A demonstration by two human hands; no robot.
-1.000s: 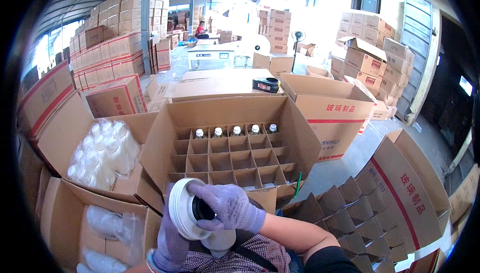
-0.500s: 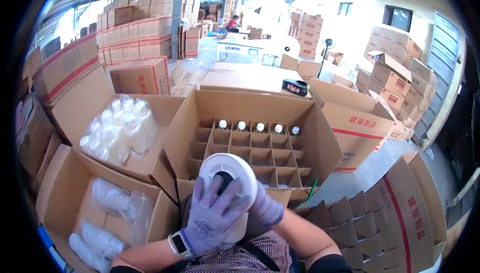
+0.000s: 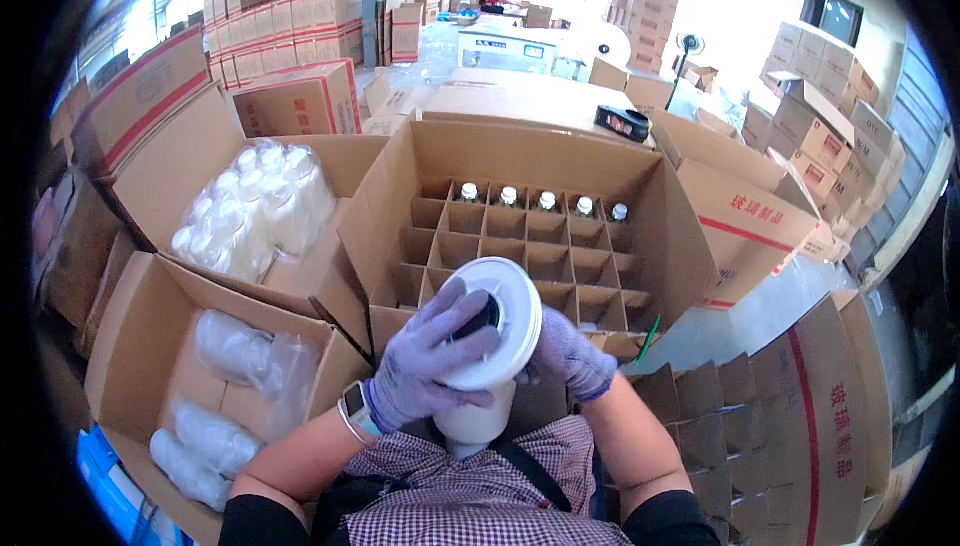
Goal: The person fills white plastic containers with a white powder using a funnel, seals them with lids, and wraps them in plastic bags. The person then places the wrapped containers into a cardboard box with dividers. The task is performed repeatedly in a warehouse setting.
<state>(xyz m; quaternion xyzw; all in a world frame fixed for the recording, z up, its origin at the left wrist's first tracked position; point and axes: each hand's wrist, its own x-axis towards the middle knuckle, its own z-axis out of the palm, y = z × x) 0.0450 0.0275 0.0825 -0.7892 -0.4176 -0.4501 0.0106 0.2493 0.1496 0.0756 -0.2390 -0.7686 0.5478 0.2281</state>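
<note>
The white flanged piece [image 3: 520,321] is sitting in front of the person's body, its narrower end pointing down toward the checked cloth [image 3: 470,501] of the lap, which may be giving it some support. The left hand [image 3: 430,351] is gripping it, fingers spreading across the face over the dark centre [image 3: 478,314] and thumb tucking below the rim; that spread is probably steadying the tilted disc. The right hand [image 3: 572,354] is bracing the opposite side, its fingers mostly hiding behind the rim, so I cannot tell how tightly it is closing.

At nine o'clock from the hands, an open carton [image 3: 135,336] is holding plastic-wrapped pieces [image 3: 235,346], the film likely guarding their surfaces. Toward four o'clock, upright cardboard dividers [image 3: 695,436] are forming slots beside a red-striped flap [image 3: 845,386].

At twelve o'clock, a larger carton [image 3: 530,151] is standing within easy reach. Its cardboard grid [image 3: 500,251] is separating the cells, and white-capped bottles [image 3: 547,202] are filling the far row, presumably spaced so they are not knocking together. At ten o'clock, clear plastic is bundling white bottles [image 3: 265,196], seemingly to hold them as one group.

Farther off, a black tape dispenser [image 3: 623,123] is lying at one o'clock on flat cardboard [image 3: 530,96]. Beyond it, a pale counter [image 3: 505,51] is standing at twelve, and stacked cartons [image 3: 290,31] are rising at eleven.
</note>
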